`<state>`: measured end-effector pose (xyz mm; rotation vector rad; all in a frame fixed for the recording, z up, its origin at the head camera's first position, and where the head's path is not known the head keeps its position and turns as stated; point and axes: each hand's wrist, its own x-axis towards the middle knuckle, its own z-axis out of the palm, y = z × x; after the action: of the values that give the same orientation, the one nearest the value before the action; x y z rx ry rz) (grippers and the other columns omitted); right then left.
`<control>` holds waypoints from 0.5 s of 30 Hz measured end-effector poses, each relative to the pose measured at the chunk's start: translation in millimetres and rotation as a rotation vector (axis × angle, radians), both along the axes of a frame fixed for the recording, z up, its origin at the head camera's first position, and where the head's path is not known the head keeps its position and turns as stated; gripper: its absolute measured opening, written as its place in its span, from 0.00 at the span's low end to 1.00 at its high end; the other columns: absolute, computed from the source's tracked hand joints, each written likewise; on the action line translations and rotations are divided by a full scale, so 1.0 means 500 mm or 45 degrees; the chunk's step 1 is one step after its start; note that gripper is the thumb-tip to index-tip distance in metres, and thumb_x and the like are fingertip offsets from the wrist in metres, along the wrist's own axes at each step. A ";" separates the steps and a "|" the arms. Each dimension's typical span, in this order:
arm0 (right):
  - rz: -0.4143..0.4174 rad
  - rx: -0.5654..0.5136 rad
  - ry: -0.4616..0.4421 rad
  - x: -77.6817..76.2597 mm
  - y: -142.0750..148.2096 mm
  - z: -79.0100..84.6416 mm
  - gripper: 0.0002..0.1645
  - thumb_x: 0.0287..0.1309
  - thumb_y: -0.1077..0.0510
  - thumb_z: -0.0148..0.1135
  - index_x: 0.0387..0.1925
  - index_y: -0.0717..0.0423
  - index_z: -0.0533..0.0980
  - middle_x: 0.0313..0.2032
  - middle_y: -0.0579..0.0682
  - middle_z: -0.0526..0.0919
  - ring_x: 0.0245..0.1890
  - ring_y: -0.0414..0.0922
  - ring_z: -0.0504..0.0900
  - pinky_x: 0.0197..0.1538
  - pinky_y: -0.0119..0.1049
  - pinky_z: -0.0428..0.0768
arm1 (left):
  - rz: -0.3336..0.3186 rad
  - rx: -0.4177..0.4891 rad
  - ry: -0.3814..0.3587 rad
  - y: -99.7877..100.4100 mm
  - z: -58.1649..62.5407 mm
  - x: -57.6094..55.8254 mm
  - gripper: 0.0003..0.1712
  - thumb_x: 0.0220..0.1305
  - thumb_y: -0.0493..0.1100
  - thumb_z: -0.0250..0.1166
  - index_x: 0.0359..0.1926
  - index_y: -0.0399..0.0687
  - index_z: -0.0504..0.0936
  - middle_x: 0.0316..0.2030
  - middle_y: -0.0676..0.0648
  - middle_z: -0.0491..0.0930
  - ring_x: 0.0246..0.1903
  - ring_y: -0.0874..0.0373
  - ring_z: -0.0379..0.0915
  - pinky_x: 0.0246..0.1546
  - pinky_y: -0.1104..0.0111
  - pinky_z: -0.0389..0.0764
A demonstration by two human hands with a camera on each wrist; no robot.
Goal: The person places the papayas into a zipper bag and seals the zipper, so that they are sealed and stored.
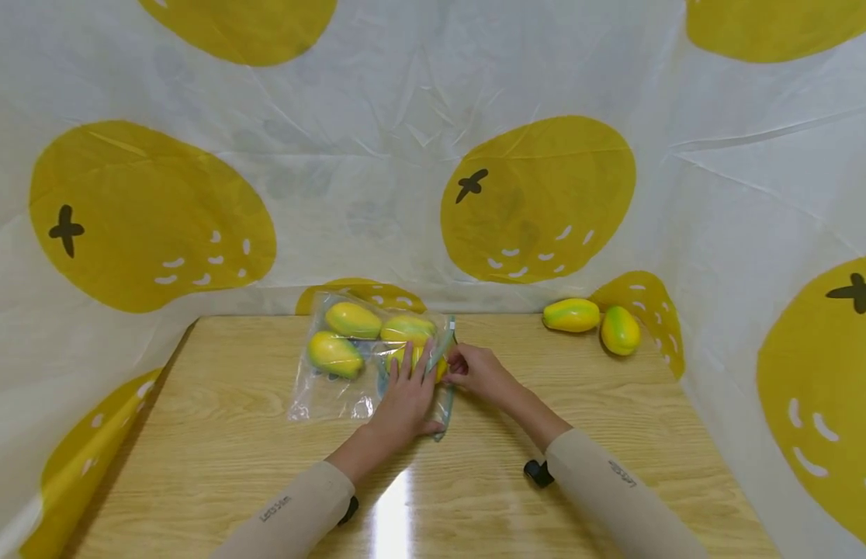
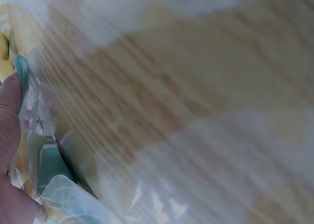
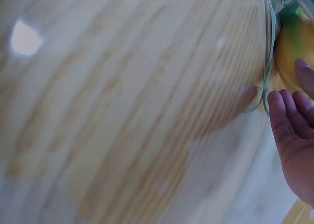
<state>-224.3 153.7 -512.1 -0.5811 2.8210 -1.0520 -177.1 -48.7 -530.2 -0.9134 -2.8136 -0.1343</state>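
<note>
In the head view a clear zip bag (image 1: 338, 404) lies on the table with several yellow-green papayas (image 1: 335, 355) inside. Its green-edged mouth (image 1: 443, 423) faces right. My left hand (image 1: 403, 400) rests on the bag near that mouth, fingers stretched over a papaya (image 1: 396, 359). The right hand (image 1: 479, 376) is at the bag's opening, fingers loosely bent. In the right wrist view its thumb and fingertips are apart beside a papaya (image 3: 290, 50) and the bag's edge (image 3: 269, 62). The left wrist view shows the left thumb (image 2: 10, 99) against the green edge strip.
Two more papayas, one lying sideways (image 1: 571, 315) and one more upright (image 1: 620, 331), are at the table's back right corner. A white cloth (image 1: 377, 194) printed with big yellow fruit hangs behind and beside the wooden table (image 1: 237, 481).
</note>
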 end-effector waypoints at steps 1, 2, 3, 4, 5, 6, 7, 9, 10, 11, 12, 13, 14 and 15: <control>0.000 -0.008 0.002 0.000 0.003 -0.001 0.17 0.56 0.57 0.78 0.41 0.60 0.80 0.35 0.50 0.87 0.34 0.39 0.82 0.39 0.31 0.83 | 0.000 0.004 0.009 0.000 0.000 -0.001 0.68 0.42 0.74 0.78 0.74 0.38 0.65 0.83 0.35 0.36 0.79 0.27 0.37 0.71 0.33 0.60; -0.001 -0.014 0.004 0.001 0.007 -0.002 0.17 0.56 0.57 0.78 0.41 0.60 0.80 0.35 0.50 0.87 0.34 0.39 0.82 0.40 0.32 0.83 | 0.001 0.006 0.014 0.000 -0.001 -0.001 0.68 0.41 0.74 0.78 0.74 0.38 0.65 0.83 0.35 0.36 0.79 0.28 0.37 0.71 0.33 0.60; -0.001 -0.013 0.003 0.001 0.011 -0.003 0.17 0.57 0.57 0.78 0.41 0.60 0.80 0.35 0.50 0.86 0.35 0.39 0.82 0.40 0.32 0.83 | 0.002 0.004 0.020 0.000 -0.001 -0.001 0.68 0.41 0.74 0.78 0.74 0.38 0.65 0.83 0.35 0.37 0.79 0.28 0.38 0.71 0.34 0.60; 0.000 -0.008 0.006 0.002 0.016 -0.003 0.17 0.57 0.57 0.78 0.42 0.60 0.80 0.35 0.50 0.86 0.35 0.39 0.82 0.41 0.33 0.83 | 0.003 0.001 0.021 0.000 -0.002 -0.002 0.68 0.41 0.74 0.78 0.74 0.38 0.65 0.83 0.35 0.37 0.79 0.28 0.38 0.71 0.34 0.60; -0.002 0.003 0.015 0.003 0.022 -0.004 0.17 0.57 0.56 0.77 0.42 0.59 0.80 0.35 0.49 0.86 0.35 0.39 0.82 0.41 0.34 0.83 | 0.004 -0.002 0.024 0.000 -0.002 -0.002 0.67 0.41 0.74 0.78 0.74 0.39 0.66 0.83 0.35 0.37 0.79 0.28 0.38 0.71 0.34 0.61; -0.006 0.011 0.019 0.003 0.030 -0.004 0.17 0.58 0.56 0.77 0.43 0.59 0.80 0.36 0.49 0.86 0.36 0.40 0.83 0.42 0.35 0.83 | 0.005 -0.003 0.029 0.000 -0.002 -0.002 0.67 0.41 0.74 0.78 0.73 0.38 0.66 0.82 0.35 0.38 0.79 0.27 0.39 0.71 0.34 0.61; -0.013 0.012 0.017 0.005 0.037 -0.003 0.17 0.58 0.57 0.77 0.44 0.59 0.80 0.37 0.49 0.86 0.38 0.41 0.83 0.44 0.36 0.84 | 0.006 -0.003 0.033 0.000 -0.002 -0.002 0.67 0.41 0.74 0.78 0.73 0.39 0.67 0.82 0.35 0.38 0.79 0.27 0.39 0.71 0.34 0.61; -0.034 0.026 0.017 0.007 0.055 0.000 0.19 0.59 0.56 0.76 0.47 0.60 0.80 0.40 0.50 0.86 0.42 0.44 0.84 0.48 0.41 0.85 | 0.010 -0.012 0.035 0.000 -0.002 -0.002 0.67 0.41 0.75 0.78 0.73 0.39 0.68 0.82 0.35 0.38 0.79 0.27 0.40 0.71 0.34 0.61; -0.050 0.030 0.014 0.009 0.066 0.004 0.19 0.60 0.56 0.75 0.49 0.60 0.79 0.42 0.51 0.86 0.44 0.46 0.85 0.50 0.43 0.85 | 0.010 -0.015 0.043 0.000 -0.003 -0.002 0.67 0.41 0.75 0.78 0.72 0.39 0.68 0.82 0.34 0.39 0.79 0.27 0.41 0.71 0.34 0.61; -0.066 0.033 0.010 0.009 0.077 0.007 0.20 0.61 0.56 0.75 0.50 0.60 0.79 0.44 0.52 0.86 0.46 0.48 0.85 0.52 0.45 0.84 | 0.009 -0.017 0.054 0.000 -0.004 -0.002 0.66 0.40 0.75 0.77 0.72 0.39 0.69 0.82 0.34 0.39 0.78 0.27 0.42 0.70 0.34 0.62; -0.080 0.035 0.006 0.010 0.088 0.010 0.21 0.61 0.56 0.74 0.51 0.61 0.79 0.46 0.53 0.86 0.49 0.50 0.85 0.54 0.48 0.84 | 0.008 -0.015 0.059 0.000 -0.005 -0.001 0.66 0.40 0.75 0.77 0.72 0.39 0.69 0.82 0.34 0.40 0.78 0.27 0.42 0.70 0.34 0.62; -0.094 0.040 0.005 0.011 0.101 0.014 0.21 0.62 0.56 0.73 0.53 0.62 0.79 0.48 0.54 0.86 0.51 0.52 0.84 0.56 0.50 0.83 | 0.008 -0.014 0.060 0.000 -0.005 -0.001 0.66 0.40 0.75 0.77 0.72 0.39 0.69 0.82 0.34 0.40 0.78 0.27 0.42 0.70 0.34 0.62; -0.105 0.053 0.015 0.011 0.115 0.017 0.21 0.63 0.56 0.72 0.54 0.62 0.78 0.49 0.56 0.86 0.53 0.54 0.84 0.57 0.52 0.82 | 0.007 -0.016 0.063 0.000 -0.006 -0.001 0.66 0.40 0.75 0.77 0.72 0.39 0.69 0.82 0.34 0.39 0.78 0.27 0.43 0.70 0.34 0.62; -0.117 0.060 0.024 0.011 0.130 0.019 0.22 0.64 0.56 0.72 0.54 0.63 0.78 0.51 0.57 0.85 0.54 0.56 0.83 0.58 0.53 0.82 | 0.005 -0.012 0.067 -0.001 -0.007 0.000 0.66 0.40 0.75 0.78 0.71 0.38 0.69 0.82 0.34 0.40 0.78 0.27 0.43 0.70 0.34 0.63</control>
<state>-218.7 218.7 -502.5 -0.4633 2.9057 -0.9966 -177.3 -49.0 -533.8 -0.9002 -2.7696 -0.0945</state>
